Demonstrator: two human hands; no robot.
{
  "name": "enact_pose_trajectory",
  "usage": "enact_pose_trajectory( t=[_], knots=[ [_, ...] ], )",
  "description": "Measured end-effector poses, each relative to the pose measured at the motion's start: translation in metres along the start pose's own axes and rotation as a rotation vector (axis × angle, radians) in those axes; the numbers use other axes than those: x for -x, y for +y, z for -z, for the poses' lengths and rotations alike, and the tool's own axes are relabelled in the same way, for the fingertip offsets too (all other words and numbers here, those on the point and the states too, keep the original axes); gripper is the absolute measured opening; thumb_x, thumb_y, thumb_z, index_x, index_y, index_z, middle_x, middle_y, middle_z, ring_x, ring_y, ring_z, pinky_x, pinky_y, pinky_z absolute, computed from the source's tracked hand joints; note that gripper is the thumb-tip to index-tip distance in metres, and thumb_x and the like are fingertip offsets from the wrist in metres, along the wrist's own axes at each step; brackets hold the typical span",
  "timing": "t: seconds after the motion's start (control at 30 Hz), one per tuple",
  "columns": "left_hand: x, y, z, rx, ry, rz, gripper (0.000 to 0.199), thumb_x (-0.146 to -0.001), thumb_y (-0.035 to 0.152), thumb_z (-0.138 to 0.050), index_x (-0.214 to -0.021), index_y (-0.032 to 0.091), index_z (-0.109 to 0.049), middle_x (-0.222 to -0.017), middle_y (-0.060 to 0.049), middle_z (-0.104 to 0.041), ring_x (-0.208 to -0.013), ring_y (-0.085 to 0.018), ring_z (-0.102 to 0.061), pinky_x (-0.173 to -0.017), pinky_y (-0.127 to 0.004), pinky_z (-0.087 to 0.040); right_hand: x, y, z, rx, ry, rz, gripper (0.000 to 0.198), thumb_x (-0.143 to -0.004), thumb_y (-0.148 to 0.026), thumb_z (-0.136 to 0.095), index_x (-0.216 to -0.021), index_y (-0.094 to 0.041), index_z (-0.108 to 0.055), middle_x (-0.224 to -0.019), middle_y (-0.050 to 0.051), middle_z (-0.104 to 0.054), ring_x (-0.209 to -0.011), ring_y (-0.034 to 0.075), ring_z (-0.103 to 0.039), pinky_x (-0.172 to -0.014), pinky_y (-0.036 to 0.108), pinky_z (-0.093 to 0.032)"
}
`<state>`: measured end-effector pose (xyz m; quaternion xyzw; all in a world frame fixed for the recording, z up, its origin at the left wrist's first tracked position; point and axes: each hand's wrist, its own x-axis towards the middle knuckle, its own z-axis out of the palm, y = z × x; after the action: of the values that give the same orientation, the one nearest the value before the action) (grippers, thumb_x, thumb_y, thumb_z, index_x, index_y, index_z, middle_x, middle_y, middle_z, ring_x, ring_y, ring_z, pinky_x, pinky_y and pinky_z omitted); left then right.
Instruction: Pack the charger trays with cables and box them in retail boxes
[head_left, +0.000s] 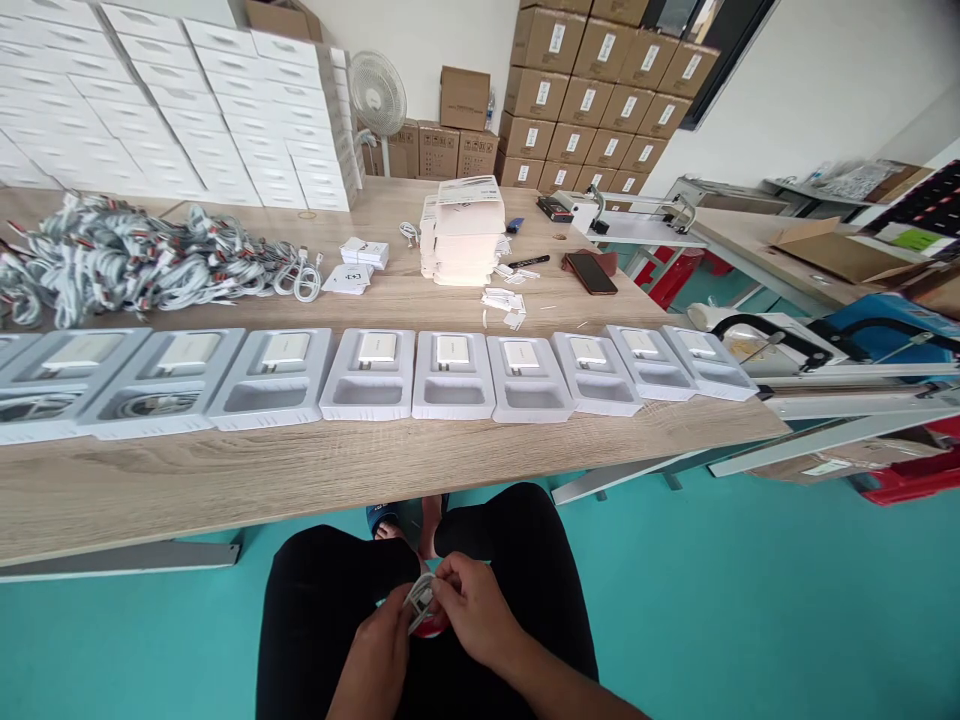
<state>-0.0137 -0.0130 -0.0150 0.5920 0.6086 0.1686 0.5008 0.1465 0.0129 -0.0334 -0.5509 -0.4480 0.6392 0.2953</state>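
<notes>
Low over my lap, my left hand [381, 645] is closed on one side of a coiled white cable [420, 597]. The fingers of my right hand [472, 605] pinch the other side of the same coil. On the table, a row of white plastic trays [367, 410] runs along the near edge, each with a white charger [377, 348] in its upper recess. Coiled cables [157, 404] lie in the lower recesses of trays at the left; the lower recesses of the middle trays hold nothing.
A big heap of white cables [157, 260] lies at the table's left, before stacked white boxes [270, 110]. Small cards [365, 252], a pile of printed sleeves [469, 230], a pen [529, 262] and a phone [591, 273] are further right. The table's front edge [480, 490] is above my knees.
</notes>
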Motion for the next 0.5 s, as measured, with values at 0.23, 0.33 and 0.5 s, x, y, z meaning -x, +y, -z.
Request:
enact_pose_trajectory(
  t=[0.23, 0.33, 0.5],
  knots=[
    [-0.003, 0.007, 0.001, 0.316, 0.055, 0.09, 0.048, -0.093, 0.05, -0.04, -0.125, 0.02, -0.06, -0.076, -0.002, -0.067, -0.067, -0.018, -0.056, -0.063, -0.026, -0.045, -0.004, 0.008, -0.004, -0.265, -0.041, -0.164, 0.018, -0.083, -0.035, -0.056, -0.081, -0.017, -0.054, -0.062, 0.001, -0.064, -0.05, 0.016, -0.061, -0.045, 0.022, -0.036],
    [-0.004, 0.01, 0.003, 0.448, 0.017, 0.125, 0.05, -0.09, 0.053, -0.046, -0.123, 0.019, -0.063, -0.071, 0.0, -0.062, -0.064, -0.017, -0.053, -0.059, -0.025, -0.043, -0.003, -0.002, -0.001, -0.058, 0.103, -0.017, 0.013, -0.076, -0.028, -0.065, -0.078, -0.017, -0.057, -0.067, -0.001, -0.06, -0.058, 0.013, -0.056, -0.055, 0.023, -0.042],
    [0.0, 0.009, 0.009, 0.561, 0.023, 0.17, 0.055, -0.083, 0.06, -0.055, -0.118, 0.019, -0.066, -0.07, -0.002, -0.063, -0.064, -0.017, -0.056, -0.058, -0.026, -0.047, -0.004, -0.008, 0.006, -0.021, 0.086, 0.1, 0.03, -0.066, -0.019, -0.071, -0.092, -0.02, -0.057, -0.08, -0.003, -0.057, -0.07, 0.012, -0.054, -0.065, 0.023, -0.044]
  ],
)
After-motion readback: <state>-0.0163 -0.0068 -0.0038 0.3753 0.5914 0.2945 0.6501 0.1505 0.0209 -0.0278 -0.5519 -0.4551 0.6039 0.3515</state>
